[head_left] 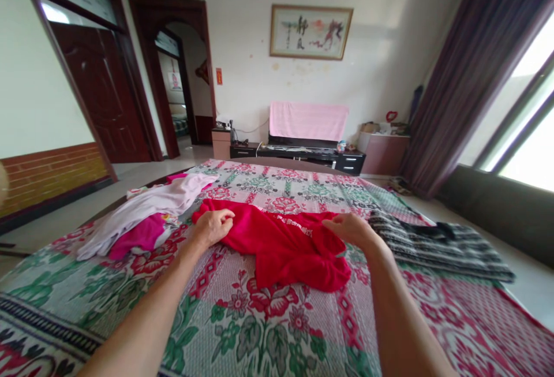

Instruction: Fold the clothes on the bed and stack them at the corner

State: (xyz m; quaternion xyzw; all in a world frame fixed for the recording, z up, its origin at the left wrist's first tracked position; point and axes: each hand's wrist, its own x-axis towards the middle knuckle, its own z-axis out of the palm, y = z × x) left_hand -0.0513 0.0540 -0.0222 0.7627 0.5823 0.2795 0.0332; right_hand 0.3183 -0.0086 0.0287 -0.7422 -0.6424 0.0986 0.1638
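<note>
A red garment (281,250) with white lettering lies spread and partly folded over on a flowered cloth (268,331). My left hand (214,227) pinches its left part, fingers curled together on the fabric. At the other side my right hand (348,228) grips the garment near the lettering, thumb and fingers closed on its upper right edge. Sleeve-like folds of the red fabric hang toward me at the lower right. What part of the garment sits inside the fingers is hidden.
To the left lies a loose pile of pale pink clothing (147,209) and magenta clothing (138,237). A black-and-white striped garment (445,247) lies at the right. Beyond the table, a pink cloth (308,121) drapes over a screen on a low black cabinet (350,162).
</note>
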